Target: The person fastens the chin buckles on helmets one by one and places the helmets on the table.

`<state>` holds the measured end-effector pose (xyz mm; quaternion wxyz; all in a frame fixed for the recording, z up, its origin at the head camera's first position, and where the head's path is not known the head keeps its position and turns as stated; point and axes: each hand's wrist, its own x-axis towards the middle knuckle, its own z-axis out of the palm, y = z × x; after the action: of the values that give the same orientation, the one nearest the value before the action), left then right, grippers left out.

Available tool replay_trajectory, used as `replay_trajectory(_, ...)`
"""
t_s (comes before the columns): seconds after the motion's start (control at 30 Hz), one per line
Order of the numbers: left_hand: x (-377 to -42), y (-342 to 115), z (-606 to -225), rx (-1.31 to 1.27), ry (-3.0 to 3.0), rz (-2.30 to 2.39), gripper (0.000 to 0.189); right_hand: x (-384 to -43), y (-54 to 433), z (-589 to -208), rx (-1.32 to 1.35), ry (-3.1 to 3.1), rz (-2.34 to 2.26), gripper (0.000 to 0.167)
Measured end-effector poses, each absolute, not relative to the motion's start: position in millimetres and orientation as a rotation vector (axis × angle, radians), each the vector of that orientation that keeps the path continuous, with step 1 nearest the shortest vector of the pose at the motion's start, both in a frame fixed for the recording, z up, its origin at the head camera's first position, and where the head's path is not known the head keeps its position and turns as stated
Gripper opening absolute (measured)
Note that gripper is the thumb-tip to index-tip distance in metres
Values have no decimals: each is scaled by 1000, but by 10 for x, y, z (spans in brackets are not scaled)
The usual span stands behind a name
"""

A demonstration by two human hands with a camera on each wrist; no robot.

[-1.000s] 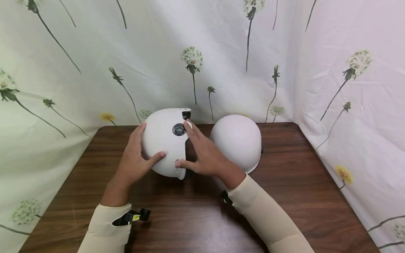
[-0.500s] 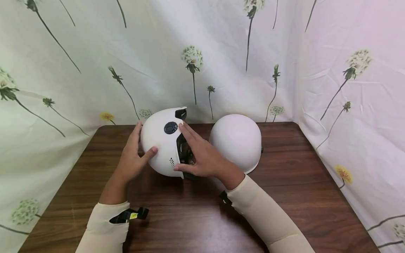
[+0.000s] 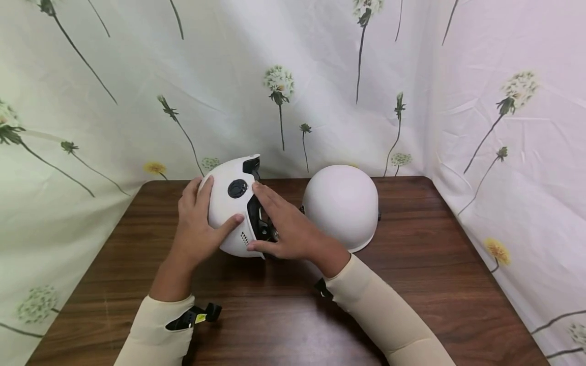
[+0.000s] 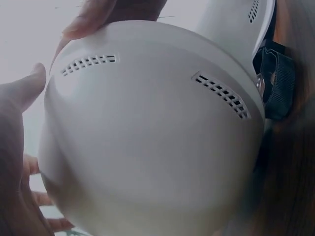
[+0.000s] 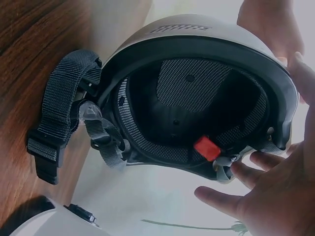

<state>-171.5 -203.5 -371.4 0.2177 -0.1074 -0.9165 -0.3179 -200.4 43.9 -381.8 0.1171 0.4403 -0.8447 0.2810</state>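
Note:
A white helmet [image 3: 224, 203] is tipped on its side at the left of the table, its opening facing right. My left hand [image 3: 194, 229] holds its crown, with fingers over the far side and thumb on the near side. At the rim, my right hand [image 3: 293, 231] grips with fingertips by the round black fitting [image 3: 237, 188] and thumb near the vents [image 3: 244, 238]. The right wrist view shows the black padded lining [image 5: 192, 88], a red buckle piece [image 5: 206, 148] and a dangling grey strap [image 5: 66, 98].
A second white helmet [image 3: 341, 206] rests dome up to the right, close behind my right hand. Both stand on a dark wooden table [image 3: 284, 315]. Behind it and at both sides hangs a white cloth [image 3: 238, 91] printed with dandelions.
The held helmet has turned and shifted slightly left, bringing its side vents and dark lining into view. My left hand's fingers have moved further over the shell; my right hand followed the rim left.

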Motion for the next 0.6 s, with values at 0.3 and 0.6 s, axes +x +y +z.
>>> replay_trajectory(0.3,-1650,-2018,-3661,-220,-2630,-837,113,-1952,413,-3848,1287,-2565,768,119)
replay_trajectory(0.6,-1702,-2064,-3688,-275,-2595,-938,111,-1974,435,-3874,1205,-2681,659,126)
